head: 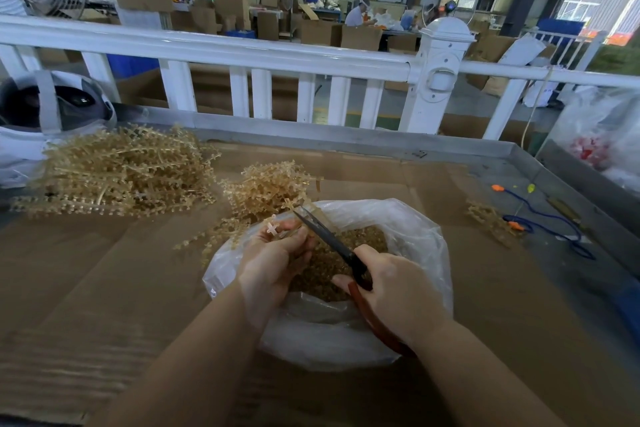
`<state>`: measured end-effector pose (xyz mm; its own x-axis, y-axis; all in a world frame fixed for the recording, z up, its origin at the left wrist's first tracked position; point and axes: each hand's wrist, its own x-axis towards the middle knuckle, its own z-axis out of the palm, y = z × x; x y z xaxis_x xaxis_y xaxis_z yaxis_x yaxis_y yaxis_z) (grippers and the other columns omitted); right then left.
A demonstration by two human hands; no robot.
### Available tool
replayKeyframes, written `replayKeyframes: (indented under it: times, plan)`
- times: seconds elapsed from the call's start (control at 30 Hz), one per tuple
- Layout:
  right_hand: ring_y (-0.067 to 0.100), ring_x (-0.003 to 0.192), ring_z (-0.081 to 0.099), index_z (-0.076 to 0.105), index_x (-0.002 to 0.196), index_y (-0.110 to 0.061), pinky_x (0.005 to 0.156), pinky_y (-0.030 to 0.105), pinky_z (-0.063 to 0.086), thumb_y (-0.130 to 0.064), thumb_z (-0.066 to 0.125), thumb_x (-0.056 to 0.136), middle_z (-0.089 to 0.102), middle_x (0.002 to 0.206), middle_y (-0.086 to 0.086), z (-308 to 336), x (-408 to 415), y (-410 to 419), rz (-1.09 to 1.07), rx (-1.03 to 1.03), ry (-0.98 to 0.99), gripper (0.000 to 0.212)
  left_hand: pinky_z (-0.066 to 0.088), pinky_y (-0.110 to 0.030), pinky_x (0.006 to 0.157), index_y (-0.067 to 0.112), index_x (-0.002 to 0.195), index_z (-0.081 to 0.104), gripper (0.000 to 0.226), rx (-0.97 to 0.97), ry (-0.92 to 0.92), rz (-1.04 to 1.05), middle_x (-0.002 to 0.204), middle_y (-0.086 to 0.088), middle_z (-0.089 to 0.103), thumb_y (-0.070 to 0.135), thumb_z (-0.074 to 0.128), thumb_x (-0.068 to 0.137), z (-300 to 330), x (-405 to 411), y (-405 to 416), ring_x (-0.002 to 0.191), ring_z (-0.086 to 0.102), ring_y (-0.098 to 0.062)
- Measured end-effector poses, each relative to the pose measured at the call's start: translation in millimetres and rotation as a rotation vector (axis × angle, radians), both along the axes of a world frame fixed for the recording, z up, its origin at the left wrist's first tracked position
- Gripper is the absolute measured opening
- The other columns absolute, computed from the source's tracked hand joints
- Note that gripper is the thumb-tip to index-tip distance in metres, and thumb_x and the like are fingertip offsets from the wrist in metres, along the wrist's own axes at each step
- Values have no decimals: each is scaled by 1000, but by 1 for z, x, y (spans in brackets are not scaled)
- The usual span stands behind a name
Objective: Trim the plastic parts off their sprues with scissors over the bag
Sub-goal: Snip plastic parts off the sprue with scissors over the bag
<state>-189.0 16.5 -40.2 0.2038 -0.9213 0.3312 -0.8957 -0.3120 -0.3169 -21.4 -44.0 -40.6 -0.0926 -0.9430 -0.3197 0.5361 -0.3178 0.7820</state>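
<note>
My left hand (273,260) grips a tan plastic sprue (277,228) with small cross-shaped parts, held over the open clear plastic bag (408,222). My right hand (391,291) holds the scissors (325,236) by their red-brown handles, with the dark blades pointing up-left and their tips at the sprue. The bag holds a heap of cut tan parts (353,246). A small heap of sprues (266,191) lies just behind the bag, and a larger pile of sprues (117,173) sits at the left.
Everything rests on a cardboard-covered table (104,270) with a metal rim. A white helmet (52,107) sits far left. A blue cord with orange plugs (540,222) and a few sprues (488,218) lie at the right. A white railing (242,52) stands behind.
</note>
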Motion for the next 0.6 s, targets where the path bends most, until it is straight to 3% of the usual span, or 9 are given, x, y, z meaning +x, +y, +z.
replayKeyframes:
  times: [0.17, 0.37, 0.6]
  plan:
    - [10, 81, 56, 51, 103, -26, 73, 22, 47, -58, 44, 90, 60, 86, -6, 1, 3, -6, -23, 26, -5, 35, 52, -19, 51, 5, 105, 59, 24, -28, -91, -28, 66, -4, 70, -3, 65, 83, -4, -6, -4, 58, 67, -10]
    - [14, 91, 55, 50, 112, -25, 81, 24, 47, -57, 45, 91, 60, 96, -2, 1, 6, -11, -48, 66, 5, 39, 50, -18, 47, 7, 96, 60, 17, 11, -81, -5, 76, -7, 67, -4, 64, 84, -4, -7, -10, 55, 65, -9]
    - [15, 98, 53, 49, 118, -25, 87, 28, 46, -58, 45, 90, 59, 103, -1, -3, 7, -13, -71, 75, -21, 44, 49, -17, 46, 9, 86, 57, 16, 21, -63, -2, 73, -6, 65, -6, 61, 85, -2, -9, -14, 59, 63, -11]
